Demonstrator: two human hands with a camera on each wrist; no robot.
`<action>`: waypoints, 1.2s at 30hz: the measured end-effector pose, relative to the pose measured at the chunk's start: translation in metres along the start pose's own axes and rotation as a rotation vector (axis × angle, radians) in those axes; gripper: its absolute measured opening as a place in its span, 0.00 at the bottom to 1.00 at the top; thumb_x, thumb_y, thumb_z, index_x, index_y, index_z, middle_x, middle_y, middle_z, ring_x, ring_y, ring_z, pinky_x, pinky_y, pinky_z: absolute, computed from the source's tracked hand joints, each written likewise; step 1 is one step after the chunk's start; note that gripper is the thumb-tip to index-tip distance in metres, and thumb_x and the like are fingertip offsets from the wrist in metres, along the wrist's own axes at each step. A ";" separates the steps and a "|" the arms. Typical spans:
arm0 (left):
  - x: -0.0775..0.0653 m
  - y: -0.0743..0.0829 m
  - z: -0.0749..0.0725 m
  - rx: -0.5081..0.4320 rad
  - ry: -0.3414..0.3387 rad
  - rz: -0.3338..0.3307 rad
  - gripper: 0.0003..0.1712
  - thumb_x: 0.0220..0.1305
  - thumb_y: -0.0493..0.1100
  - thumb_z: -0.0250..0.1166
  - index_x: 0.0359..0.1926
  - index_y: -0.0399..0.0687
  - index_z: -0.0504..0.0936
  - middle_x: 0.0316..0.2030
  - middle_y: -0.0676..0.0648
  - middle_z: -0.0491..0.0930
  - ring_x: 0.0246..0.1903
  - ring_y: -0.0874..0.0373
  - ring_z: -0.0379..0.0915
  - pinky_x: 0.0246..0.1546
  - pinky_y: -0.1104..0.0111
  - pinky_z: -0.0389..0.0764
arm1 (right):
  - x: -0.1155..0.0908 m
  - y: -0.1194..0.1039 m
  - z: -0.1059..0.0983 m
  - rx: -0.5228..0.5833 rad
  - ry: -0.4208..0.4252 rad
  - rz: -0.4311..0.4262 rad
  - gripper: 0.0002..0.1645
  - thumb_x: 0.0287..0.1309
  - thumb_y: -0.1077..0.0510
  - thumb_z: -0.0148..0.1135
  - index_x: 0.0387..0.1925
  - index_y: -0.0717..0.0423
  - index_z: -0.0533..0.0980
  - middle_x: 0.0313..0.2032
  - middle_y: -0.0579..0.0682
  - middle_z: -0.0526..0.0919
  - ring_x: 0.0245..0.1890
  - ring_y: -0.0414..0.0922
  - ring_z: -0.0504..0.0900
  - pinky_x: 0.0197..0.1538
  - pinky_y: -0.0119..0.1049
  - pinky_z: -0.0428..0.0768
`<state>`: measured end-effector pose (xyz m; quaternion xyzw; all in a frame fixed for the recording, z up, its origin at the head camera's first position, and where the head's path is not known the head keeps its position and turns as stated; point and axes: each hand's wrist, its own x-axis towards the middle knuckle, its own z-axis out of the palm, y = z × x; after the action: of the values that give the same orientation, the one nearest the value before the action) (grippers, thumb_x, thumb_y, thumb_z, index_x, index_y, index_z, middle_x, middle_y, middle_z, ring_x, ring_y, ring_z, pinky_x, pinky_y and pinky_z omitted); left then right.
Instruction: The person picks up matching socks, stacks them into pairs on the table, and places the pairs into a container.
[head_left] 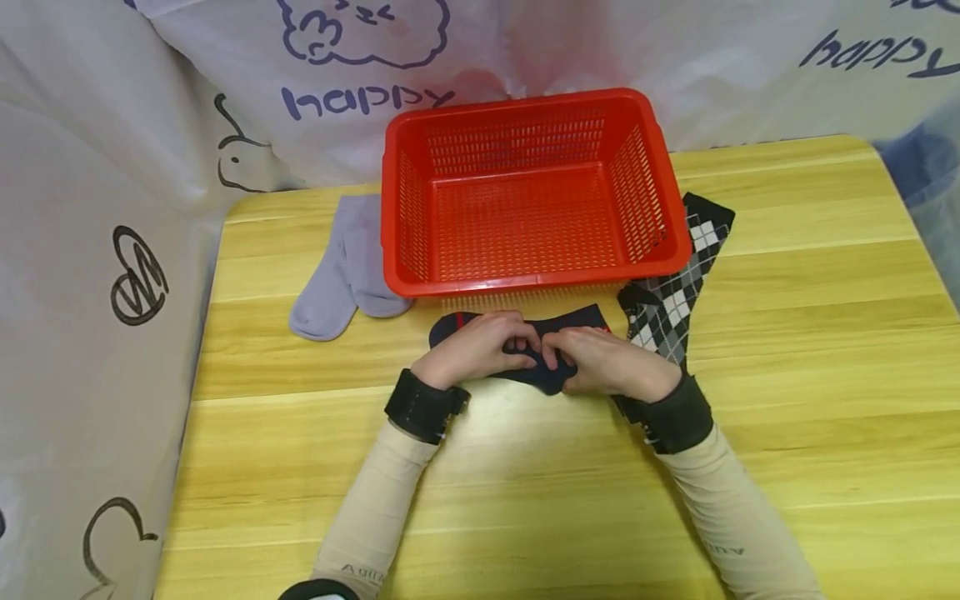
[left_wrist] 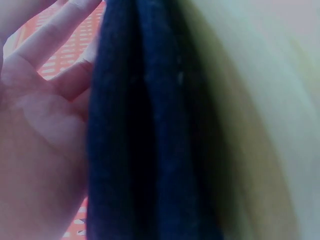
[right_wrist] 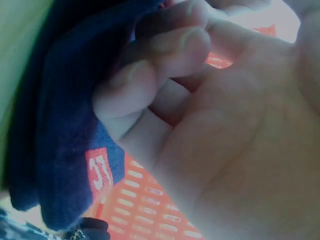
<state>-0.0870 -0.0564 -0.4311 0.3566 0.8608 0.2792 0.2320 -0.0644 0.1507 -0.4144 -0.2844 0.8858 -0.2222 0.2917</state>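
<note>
A pair of navy socks [head_left: 543,379] lies sideways on the table in front of the basket, with red marks near its ends. My left hand [head_left: 483,343] grips the middle of the socks from the left, fingers bent over the fabric. Close beside it, my right hand [head_left: 609,360] pinches the socks with curled fingers [right_wrist: 130,90]. Folded layers of navy fabric [left_wrist: 170,125] fill the middle of the left wrist view. In the right wrist view a red label [right_wrist: 100,172] with white marks shows on the socks.
Behind the hands stands a red plastic basket [head_left: 536,287] with nothing inside. Light grey socks [head_left: 326,296] lie to its left, partly under its edge. Black-and-white argyle socks [head_left: 678,304] lie to its right, partly covered by the right forearm. A patterned white cloth [head_left: 225,50] hangs behind the wooden table [head_left: 810,350].
</note>
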 end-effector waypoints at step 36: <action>-0.021 -0.002 -0.027 0.061 0.087 -0.264 0.13 0.55 0.48 0.74 0.36 0.49 0.81 0.24 0.51 0.75 0.25 0.59 0.71 0.30 0.70 0.68 | -0.001 0.004 -0.003 0.119 -0.035 0.031 0.11 0.52 0.55 0.72 0.21 0.48 0.77 0.18 0.41 0.72 0.19 0.37 0.70 0.28 0.30 0.66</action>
<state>-0.0902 -0.0819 -0.4086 0.2347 0.9176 0.2350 0.2183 -0.0675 0.1553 -0.4140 -0.2566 0.8702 -0.2648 0.3268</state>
